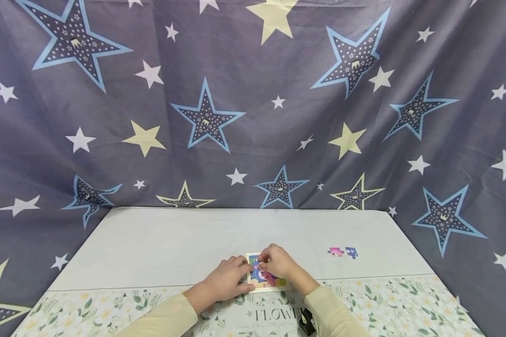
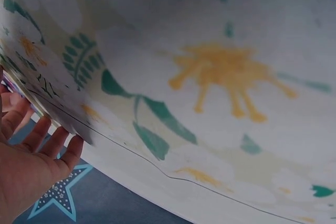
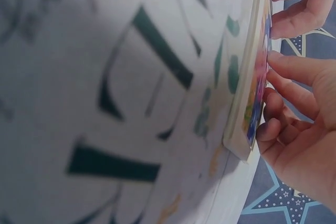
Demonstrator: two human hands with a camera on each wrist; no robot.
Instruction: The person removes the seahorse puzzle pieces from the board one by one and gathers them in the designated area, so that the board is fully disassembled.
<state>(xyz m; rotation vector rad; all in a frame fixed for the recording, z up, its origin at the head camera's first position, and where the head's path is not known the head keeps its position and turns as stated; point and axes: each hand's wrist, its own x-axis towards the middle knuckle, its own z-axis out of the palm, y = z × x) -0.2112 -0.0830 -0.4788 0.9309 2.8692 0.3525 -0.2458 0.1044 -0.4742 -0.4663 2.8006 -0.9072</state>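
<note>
Cream-bordered, the puzzle board (image 1: 271,282) lay centrally on the bench (image 1: 173,248). We observed the left hand (image 1: 226,281) resting, fingers unclenched, at its left edge; the right hand (image 1: 280,264) touched its surface, though we could not tell whether it pinched anything. Two loose pieces (image 1: 337,252) lay farther right.

My puzzle (image 1: 270,282) showed blue, pink and yellow inside a cream frame (image 1: 264,290). One loose piece (image 1: 336,252) was pink, the other piece (image 1: 352,252) blue. My sleeves (image 1: 162,318) were pale yellow, the tablecloth (image 1: 383,299) white, partly printed with yellow-centred blossoms and green leaves; the greyish-purple curtain (image 1: 257,61) carried blue-edged, white and pale-yellow stars.
</note>
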